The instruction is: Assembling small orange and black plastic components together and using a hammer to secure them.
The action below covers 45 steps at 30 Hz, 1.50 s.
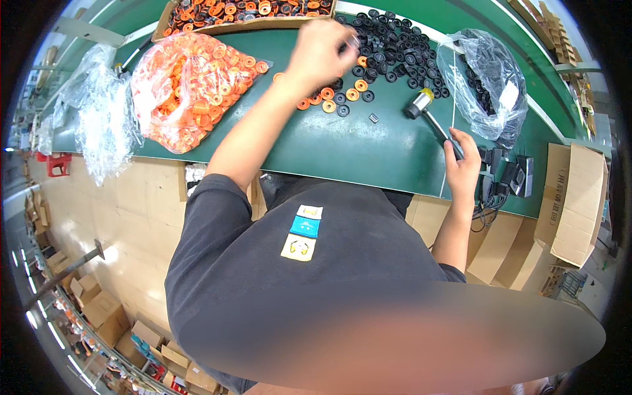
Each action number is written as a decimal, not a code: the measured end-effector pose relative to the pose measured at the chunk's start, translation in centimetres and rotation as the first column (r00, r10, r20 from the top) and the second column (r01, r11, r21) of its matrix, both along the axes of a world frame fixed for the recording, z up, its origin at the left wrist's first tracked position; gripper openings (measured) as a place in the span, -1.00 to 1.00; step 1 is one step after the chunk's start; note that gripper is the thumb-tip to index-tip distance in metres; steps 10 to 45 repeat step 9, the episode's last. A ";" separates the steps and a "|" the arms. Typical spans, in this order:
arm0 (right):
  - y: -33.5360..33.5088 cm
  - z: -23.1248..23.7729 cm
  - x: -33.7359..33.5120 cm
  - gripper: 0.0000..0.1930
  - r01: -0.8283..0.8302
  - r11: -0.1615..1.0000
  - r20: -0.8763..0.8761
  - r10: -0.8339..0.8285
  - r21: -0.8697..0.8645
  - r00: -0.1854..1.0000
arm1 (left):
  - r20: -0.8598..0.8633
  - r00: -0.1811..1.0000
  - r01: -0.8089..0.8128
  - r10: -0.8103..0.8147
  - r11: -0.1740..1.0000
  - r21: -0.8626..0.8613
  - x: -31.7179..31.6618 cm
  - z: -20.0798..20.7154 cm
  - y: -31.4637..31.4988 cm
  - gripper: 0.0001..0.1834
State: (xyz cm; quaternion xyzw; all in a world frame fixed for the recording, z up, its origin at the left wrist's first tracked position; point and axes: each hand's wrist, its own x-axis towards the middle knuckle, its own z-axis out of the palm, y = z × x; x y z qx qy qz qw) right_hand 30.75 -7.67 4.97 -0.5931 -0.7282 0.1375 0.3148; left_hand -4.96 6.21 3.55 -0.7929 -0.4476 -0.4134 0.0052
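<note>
My right hand [463,158] grips the handle of a mallet [421,105] near its end. The mallet's head has a yellow face and a black face and lies at the green tabletop. Over the far middle of the table, my left hand [322,56] is slightly blurred, its fingers curled at the edge of a heap of black round discs [401,52]; what they hold is hard to make out. Just below that hand lie several orange discs [328,105] and a few black ones. A small grey metal piece [374,118] rests nearer to me.
A clear bag of orange discs [191,92] sits at the left, beside crumpled clear plastic [99,112]. Behind stands a cardboard box [253,26] of orange and black discs. To the right are a bag of black parts [490,79], black adapters with cables [507,174] and an open carton [573,204].
</note>
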 end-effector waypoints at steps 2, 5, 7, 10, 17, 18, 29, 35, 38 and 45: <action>0.1 0.1 -0.7 -0.72 0.006 1.000 -0.069 -0.007 -0.019 0.998 | 0.231 0.964 -0.152 0.129 0.985 0.084 -2.6 1.7 2.3 -0.77; 0.6 0.0 -3.1 -0.77 -0.219 0.974 -0.098 0.214 -0.053 0.972 | 0.221 0.844 -0.509 0.489 0.859 0.047 -6.5 2.1 3.0 -0.59; 0.6 -0.3 -4.9 -0.77 -0.282 0.957 -0.175 0.267 -0.065 0.948 | 0.152 0.892 -0.439 0.425 0.896 0.069 -6.0 0.4 2.6 -0.60; 1.2 -0.2 -6.6 -0.76 -0.345 0.934 -0.219 0.319 -0.094 0.922 | 0.159 0.943 -0.275 0.291 0.955 -0.112 -6.0 -0.1 2.0 -0.60; 1.2 -0.2 -6.6 -0.76 -0.345 0.934 -0.219 0.319 -0.094 0.922 | 0.159 0.943 -0.275 0.291 0.955 -0.112 -6.0 -0.1 2.0 -0.60; 1.2 -0.2 -6.6 -0.76 -0.345 0.934 -0.219 0.319 -0.094 0.922 | 0.159 0.943 -0.275 0.291 0.955 -0.112 -6.0 -0.1 2.0 -0.60; 1.2 -0.2 -6.6 -0.76 -0.345 0.934 -0.219 0.319 -0.094 0.922 | 0.159 0.943 -0.275 0.291 0.955 -0.112 -6.0 -0.1 2.0 -0.60; 1.2 -0.2 -6.6 -0.76 -0.345 0.934 -0.219 0.319 -0.094 0.922 | 0.159 0.943 -0.275 0.291 0.955 -0.112 -6.0 -0.1 2.0 -0.60; 1.2 -0.2 -6.6 -0.76 -0.345 0.934 -0.219 0.319 -0.094 0.922 | 0.159 0.943 -0.275 0.291 0.955 -0.112 -6.0 -0.1 2.0 -0.60; 1.2 -0.2 -6.6 -0.76 -0.345 0.934 -0.219 0.319 -0.094 0.922 | 0.159 0.943 -0.275 0.291 0.955 -0.112 -6.0 -0.1 2.0 -0.60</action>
